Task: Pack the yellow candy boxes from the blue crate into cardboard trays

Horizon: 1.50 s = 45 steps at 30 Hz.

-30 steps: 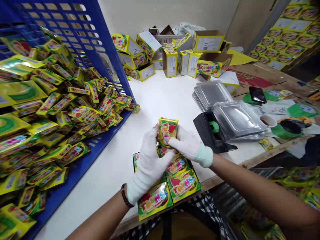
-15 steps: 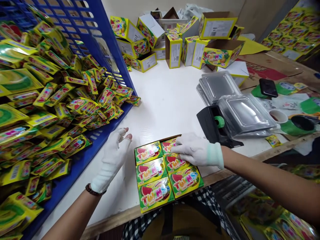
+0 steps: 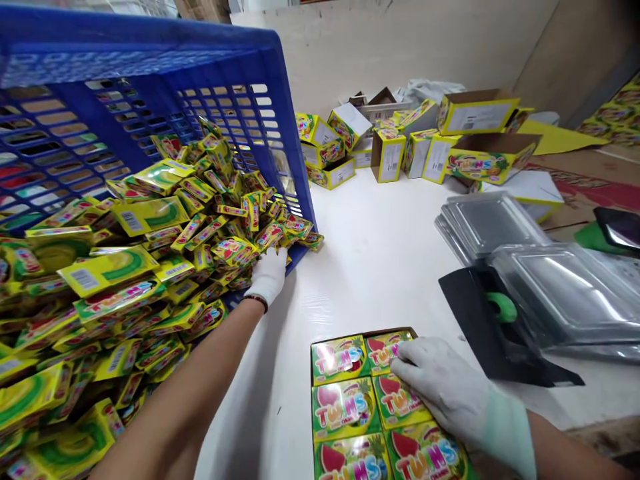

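Note:
My left hand (image 3: 269,275), in a white glove with bare fingertips, reaches to the front edge of the blue plastic basket (image 3: 295,133). It touches the heap of small yellow-green TWINS candy boxes (image 3: 235,251). Its fingers look slightly apart, the tips partly hidden among the boxes. My right hand (image 3: 440,380), gloved in white with a mint cuff, lies over the right side of an open carton (image 3: 311,393). Its bent fingers rest on the candy boxes (image 3: 345,408) packed there in two columns. The carton's near end is cut off by the frame.
Right of the carton lie a black tape dispenser (image 3: 495,333) with green tape and stacked clear plastic trays (image 3: 565,287). Several yellow display cartons (image 3: 390,153) stand along the back of the white table (image 3: 360,267). A black object (image 3: 620,230) lies at the right edge.
My left hand has moved from beside the carton forward to the candy boxes in the basket. My right hand stays on the carton. The view has turned left and upward.

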Each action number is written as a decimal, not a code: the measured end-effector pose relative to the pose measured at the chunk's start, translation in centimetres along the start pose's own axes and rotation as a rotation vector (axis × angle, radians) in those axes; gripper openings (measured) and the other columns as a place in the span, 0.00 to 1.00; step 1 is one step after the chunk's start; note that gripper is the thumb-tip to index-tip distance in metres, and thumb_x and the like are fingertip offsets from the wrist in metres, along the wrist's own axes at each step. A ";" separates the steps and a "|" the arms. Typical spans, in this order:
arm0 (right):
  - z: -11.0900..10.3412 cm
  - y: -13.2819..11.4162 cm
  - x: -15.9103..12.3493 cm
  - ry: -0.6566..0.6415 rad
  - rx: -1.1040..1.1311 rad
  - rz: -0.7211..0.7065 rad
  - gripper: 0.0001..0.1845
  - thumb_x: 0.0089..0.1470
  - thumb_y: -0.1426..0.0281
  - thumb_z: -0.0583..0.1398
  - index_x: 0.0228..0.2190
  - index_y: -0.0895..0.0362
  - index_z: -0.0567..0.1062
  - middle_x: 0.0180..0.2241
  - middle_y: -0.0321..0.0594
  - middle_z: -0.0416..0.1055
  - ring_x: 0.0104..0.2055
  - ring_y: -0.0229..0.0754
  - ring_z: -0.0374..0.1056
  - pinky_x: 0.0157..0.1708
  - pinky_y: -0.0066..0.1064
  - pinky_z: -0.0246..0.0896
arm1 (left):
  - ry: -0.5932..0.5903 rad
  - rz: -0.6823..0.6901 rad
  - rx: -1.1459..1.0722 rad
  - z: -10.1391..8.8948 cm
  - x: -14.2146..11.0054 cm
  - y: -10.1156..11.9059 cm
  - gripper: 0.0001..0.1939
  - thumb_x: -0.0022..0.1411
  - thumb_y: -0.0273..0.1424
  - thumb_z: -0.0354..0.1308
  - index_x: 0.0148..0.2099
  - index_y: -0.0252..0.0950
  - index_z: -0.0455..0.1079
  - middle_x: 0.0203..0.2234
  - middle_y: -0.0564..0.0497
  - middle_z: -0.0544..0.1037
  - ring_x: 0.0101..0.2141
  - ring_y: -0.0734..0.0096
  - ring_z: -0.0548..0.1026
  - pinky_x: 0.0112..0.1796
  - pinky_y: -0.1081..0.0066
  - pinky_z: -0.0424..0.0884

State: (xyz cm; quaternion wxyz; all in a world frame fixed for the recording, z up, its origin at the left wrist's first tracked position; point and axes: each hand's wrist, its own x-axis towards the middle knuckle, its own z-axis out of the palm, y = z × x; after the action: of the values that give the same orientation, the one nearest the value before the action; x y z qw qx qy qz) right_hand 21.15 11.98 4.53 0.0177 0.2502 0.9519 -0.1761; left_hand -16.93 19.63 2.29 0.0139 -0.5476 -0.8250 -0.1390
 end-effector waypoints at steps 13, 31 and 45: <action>-3.1 1.6 2.7 0.476 1.004 0.250 0.20 0.63 0.59 0.54 0.49 0.57 0.74 0.44 0.49 0.76 0.40 0.45 0.74 0.41 0.40 0.72 | -0.172 -0.130 -1.207 -7.8 -12.0 5.2 0.30 0.61 0.42 0.58 0.61 0.33 0.61 0.52 0.39 0.76 0.43 0.61 0.79 0.43 0.60 0.77; -2.9 5.2 3.0 0.299 0.374 -0.033 0.13 0.59 0.72 0.55 0.41 0.59 0.77 0.42 0.46 0.75 0.46 0.44 0.71 0.50 0.40 0.66 | -0.182 0.176 -0.577 -4.8 -16.7 9.9 0.24 0.67 0.43 0.47 0.55 0.34 0.70 0.55 0.42 0.75 0.57 0.56 0.70 0.60 0.53 0.62; 0.6 0.9 3.2 0.228 -0.019 0.157 0.18 0.64 0.68 0.50 0.50 0.62 0.72 0.44 0.53 0.72 0.49 0.52 0.64 0.51 0.44 0.56 | -0.188 0.511 -0.147 -2.5 -19.0 10.0 0.24 0.67 0.40 0.49 0.61 0.36 0.65 0.47 0.40 0.77 0.46 0.50 0.73 0.51 0.48 0.63</action>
State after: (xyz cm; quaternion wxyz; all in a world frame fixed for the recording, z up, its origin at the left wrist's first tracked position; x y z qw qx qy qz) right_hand 18.75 14.06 3.25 -0.0744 0.3421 0.9268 -0.1358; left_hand -0.54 5.55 3.48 -0.0677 -0.7478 -0.6456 -0.1392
